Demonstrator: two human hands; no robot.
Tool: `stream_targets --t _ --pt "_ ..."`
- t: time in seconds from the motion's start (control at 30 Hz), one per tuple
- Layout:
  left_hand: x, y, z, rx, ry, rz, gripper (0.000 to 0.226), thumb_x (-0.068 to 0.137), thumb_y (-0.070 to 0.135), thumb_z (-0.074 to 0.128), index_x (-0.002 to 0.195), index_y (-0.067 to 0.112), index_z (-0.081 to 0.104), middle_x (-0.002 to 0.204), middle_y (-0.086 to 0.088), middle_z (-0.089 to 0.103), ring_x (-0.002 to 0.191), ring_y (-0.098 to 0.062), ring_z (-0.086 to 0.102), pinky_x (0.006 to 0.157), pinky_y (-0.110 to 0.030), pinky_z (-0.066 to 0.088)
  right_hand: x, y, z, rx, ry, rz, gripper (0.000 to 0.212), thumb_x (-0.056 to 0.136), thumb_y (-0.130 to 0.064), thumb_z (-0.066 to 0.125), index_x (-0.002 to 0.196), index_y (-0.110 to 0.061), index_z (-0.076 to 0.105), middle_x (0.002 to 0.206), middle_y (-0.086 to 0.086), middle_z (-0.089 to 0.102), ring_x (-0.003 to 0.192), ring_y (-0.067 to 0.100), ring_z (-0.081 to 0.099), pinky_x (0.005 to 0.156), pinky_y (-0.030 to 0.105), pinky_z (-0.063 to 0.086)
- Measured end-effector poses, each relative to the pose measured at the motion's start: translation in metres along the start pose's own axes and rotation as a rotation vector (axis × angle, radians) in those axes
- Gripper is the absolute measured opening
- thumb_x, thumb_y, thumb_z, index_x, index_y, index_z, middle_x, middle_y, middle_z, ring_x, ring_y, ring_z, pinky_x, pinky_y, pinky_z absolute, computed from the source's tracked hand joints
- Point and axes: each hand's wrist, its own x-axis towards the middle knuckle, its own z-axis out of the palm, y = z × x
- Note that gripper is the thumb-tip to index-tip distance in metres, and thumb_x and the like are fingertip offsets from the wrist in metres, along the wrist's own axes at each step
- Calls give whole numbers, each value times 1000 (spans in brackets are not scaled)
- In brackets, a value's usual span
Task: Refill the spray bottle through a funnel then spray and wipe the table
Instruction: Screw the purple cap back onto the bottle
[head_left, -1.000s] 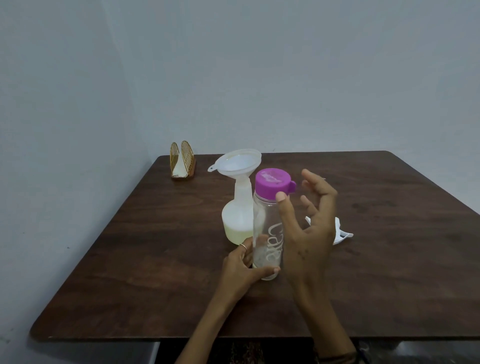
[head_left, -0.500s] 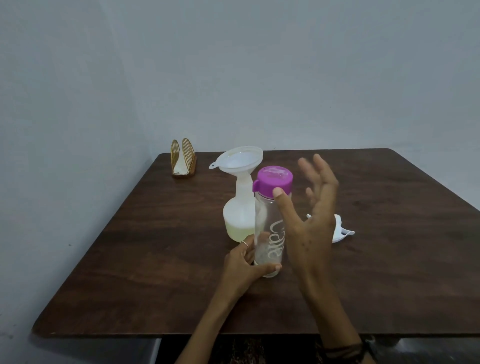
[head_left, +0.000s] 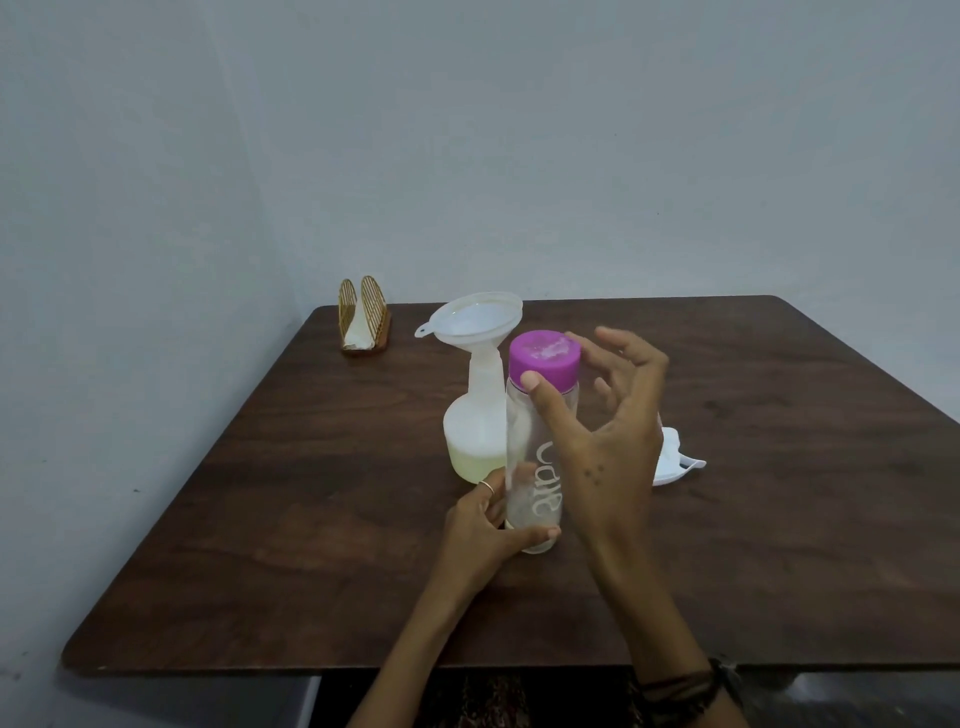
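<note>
At about ten o'clock on the dark brown wooden bench (head_left: 249, 519) stands a gold wire napkin holder (head_left: 363, 322) with a white napkin in it. Toward the centre stands the translucent white plastic spray bottle (head_left: 475, 431), upright and without its spray head, its round body holding a shallow layer of pale yellow-green liquid. A translucent white plastic funnel (head_left: 475, 319) sits in its neck, tilted slightly, its small tab pointing to nine o'clock. Just in front, at its four o'clock, stands a tall clear plastic bottle (head_left: 522, 452) with a purple screw cap (head_left: 543, 361). White lettering runs up its side; it is partly covered and cannot be read for certain. The left hand (head_left: 483, 535), a ring on one finger, has its grip grasping this bottle's base. The right hand (head_left: 608, 436) reaches around the top, thumb on the cap's near edge and a fingertip at its far edge, the grip pinching the cap. At three o'clock of the bottles, behind the right hand, lies a white plastic piece (head_left: 675, 460), mostly hidden.
</note>
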Motion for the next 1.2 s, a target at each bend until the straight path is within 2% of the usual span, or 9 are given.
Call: stream_targets --t 0.07,0.17,0.27,0.37,0.47,0.57,0.73,1.03,1.2 --pt "-1 1 0 -4 -2 5 57 68 -13 73 93 35 55 94 22 62 83 17 61 70 -4 46 0 3 3 -64 72 -20 61 66 -28 84 106 -35 40 112 -12 53 109 7 52 86 3 35" --pt "-1 2 0 2 -18 14 58 68 -13 72 94 35 53 94 21 61 81 19 60 69 -3 46 -2 7 4 -92 28 -25 67 65 -41 78 120 -27 41 119 -20 44 117 4 45 90 2 33" --pt "-2 1 0 -4 -16 17 58 68 -16 71 94 32 54 93 20 62 80 18 61 68 -4 46 -2 6 3 73 -105 40 66 75 -29 72 130 -29 37 132 -10 51 120 -1 50 96 8 39" --pt "-1 -2 0 -14 -15 10 58 67 -16 71 97 30 55 95 18 62 82 16 62 69 -5 47 -1 6 4 84 -46 9 60 75 -18 78 117 -35 39 125 -1 58 113 3 56 92 12 44" --pt "0 -4 -1 -21 -27 -1 57 67 -15 72 105 23 57 97 16 65 85 14 63 72 -6 47 0 8 4 60 -4 -5 58 69 -28 79 110 -41 39 124 -2 55 114 4 53 95 15 41" --pt "1 -6 -2 -20 -40 -15 56 65 -15 74 102 26 61 90 20 71 88 8 65 74 -8 48 2 6 1 80 -117 17 61 72 -33 72 120 -44 36 133 -16 46 123 -2 45 102 14 36" --pt "2 -7 -2 -25 -34 -19 57 64 -11 77 102 28 61 102 11 69 95 1 66 76 -11 49 15 4 -6 143 -217 32 55 71 -26 74 114 -37 42 119 -7 59 111 6 59 98 28 47" --pt "3 -11 -1 0 -4 1 57 62 -9 79 100 31 61 98 13 71 96 -1 66 79 -13 50 16 0 -9 72 -196 6 47 68 -21 82 97 -33 47 103 -12 59 95 1 59 76 11 45" --pt "1 -10 -3 21 -50 -6 57 65 -7 78 101 32 60 94 19 69 92 9 64 75 -7 47 12 6 -16 8 -236 52 72 62 -31 86 119 -37 41 120 -14 55 108 -4 54 85 12 46"
